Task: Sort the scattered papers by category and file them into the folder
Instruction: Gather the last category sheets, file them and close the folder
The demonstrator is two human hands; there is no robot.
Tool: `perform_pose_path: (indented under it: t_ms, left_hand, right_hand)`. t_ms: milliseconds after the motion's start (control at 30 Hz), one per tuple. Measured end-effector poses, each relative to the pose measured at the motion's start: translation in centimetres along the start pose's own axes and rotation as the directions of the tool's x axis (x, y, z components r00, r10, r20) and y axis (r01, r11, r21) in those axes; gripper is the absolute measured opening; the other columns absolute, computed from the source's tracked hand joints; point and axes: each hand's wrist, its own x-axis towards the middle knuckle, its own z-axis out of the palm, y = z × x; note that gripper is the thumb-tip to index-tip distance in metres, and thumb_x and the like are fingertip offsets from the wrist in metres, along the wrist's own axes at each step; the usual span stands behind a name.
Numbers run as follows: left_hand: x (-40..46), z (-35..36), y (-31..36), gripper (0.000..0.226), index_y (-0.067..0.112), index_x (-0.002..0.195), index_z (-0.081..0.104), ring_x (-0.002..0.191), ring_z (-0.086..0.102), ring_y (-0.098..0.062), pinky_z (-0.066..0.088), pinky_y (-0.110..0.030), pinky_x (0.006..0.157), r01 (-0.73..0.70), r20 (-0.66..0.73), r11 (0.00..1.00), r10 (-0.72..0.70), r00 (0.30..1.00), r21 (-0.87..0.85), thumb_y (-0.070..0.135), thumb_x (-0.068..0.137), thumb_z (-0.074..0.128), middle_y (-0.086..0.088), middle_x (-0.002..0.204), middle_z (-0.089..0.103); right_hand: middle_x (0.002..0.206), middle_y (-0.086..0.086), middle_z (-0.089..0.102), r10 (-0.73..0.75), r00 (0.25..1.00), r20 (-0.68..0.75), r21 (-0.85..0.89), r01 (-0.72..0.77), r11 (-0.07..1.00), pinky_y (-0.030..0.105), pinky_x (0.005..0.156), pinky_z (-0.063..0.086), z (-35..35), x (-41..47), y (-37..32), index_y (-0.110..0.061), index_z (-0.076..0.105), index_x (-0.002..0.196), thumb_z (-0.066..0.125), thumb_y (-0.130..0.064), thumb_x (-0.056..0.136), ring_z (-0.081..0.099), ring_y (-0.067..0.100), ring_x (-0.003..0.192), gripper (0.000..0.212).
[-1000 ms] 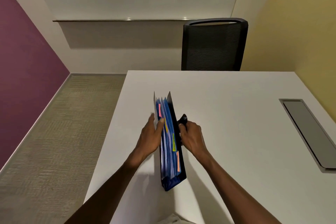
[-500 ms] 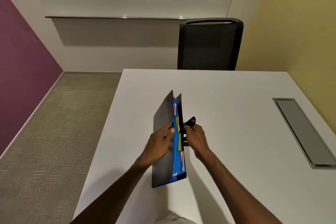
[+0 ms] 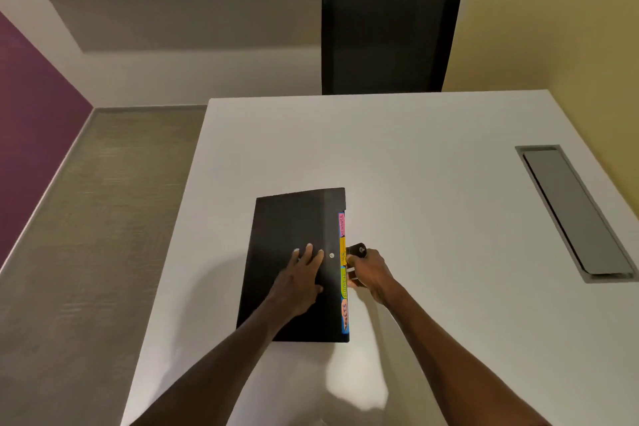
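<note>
The folder (image 3: 290,252) lies flat on the table (image 3: 432,183). The left hand (image 3: 301,282) presses it with straight fingers. The right hand (image 3: 371,273) grasps its strap (image 3: 358,249).

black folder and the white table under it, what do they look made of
Black flat folder: probably thin plastic sheet, matte with a faint sheen; it lies flat with crisp edges, and a small metal-looking snap stud sits on its cover. White table: smooth satin surface, likely laminate or painted board, since it shows soft reflections and no grain. Neither can be confirmed by look alone.
</note>
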Motion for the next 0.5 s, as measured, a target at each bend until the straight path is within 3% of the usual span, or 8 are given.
perform_pose_path:
  t_ms: [133, 267, 367, 500]
  left_hand:
    - [1.1, 1.9, -0.5, 0.079, 0.026, 0.158, 0.007, 0.151, -0.006, -0.036, 0.024, -0.057, 0.117, 0.012, 0.032, 0.993, -0.016, 0.999, 0.118, 0.039, 0.097, 0.056, -0.005, 0.166, -0.006]
    - [1.9, 2.9, -0.9, 0.073, 0.03, 0.157, 0.009, 0.148, -0.008, -0.046, 0.028, -0.066, 0.112, 0.014, 0.071, 0.991, -0.024, 0.997, 0.135, 0.041, 0.099, 0.052, -0.005, 0.166, -0.01]
    - [2.4, 3.7, -1.2, 0.072, 0.033, 0.157, 0.009, 0.146, -0.008, -0.051, 0.029, -0.068, 0.11, 0.027, 0.093, 0.986, -0.043, 0.995, 0.164, 0.04, 0.099, 0.052, -0.006, 0.165, -0.012]
    - [2.5, 4.5, -1.3, 0.072, 0.032, 0.157, 0.007, 0.146, -0.006, -0.053, 0.03, -0.069, 0.108, 0.036, 0.08, 0.977, -0.054, 0.995, 0.21, 0.04, 0.1, 0.05, -0.008, 0.165, -0.011]
  right_hand:
    - [0.067, 0.013, 0.06, -0.055, 0.998, -0.019, -0.157, 0.052, 0.986, 0.047, 0.07, 0.058, 0.3, 1.5, 1.5, -0.005, 0.06, 0.072, 0.05, -0.005, 0.087, 0.057, 0.026, 0.06, 0.018]
    - [0.063, 0.016, 0.065, -0.201, 0.965, -0.168, -0.312, 0.141, 0.94, 0.037, 0.062, 0.048, 0.9, 2.3, 2.8, 0.0, 0.063, 0.065, 0.053, -0.009, 0.084, 0.057, 0.031, 0.061, 0.024]
    - [0.058, 0.008, 0.061, -0.316, 0.906, -0.282, -0.337, 0.215, 0.917, 0.037, 0.062, 0.045, 1.2, 2.6, 3.7, -0.007, 0.063, 0.063, 0.056, -0.014, 0.086, 0.052, 0.025, 0.059, 0.025]
    - [0.067, -0.004, 0.063, -0.379, 0.862, -0.336, -0.258, 0.302, 0.918, 0.028, 0.062, 0.044, 1.5, 1.8, 3.7, -0.014, 0.061, 0.074, 0.06, -0.012, 0.083, 0.057, 0.015, 0.064, 0.009]
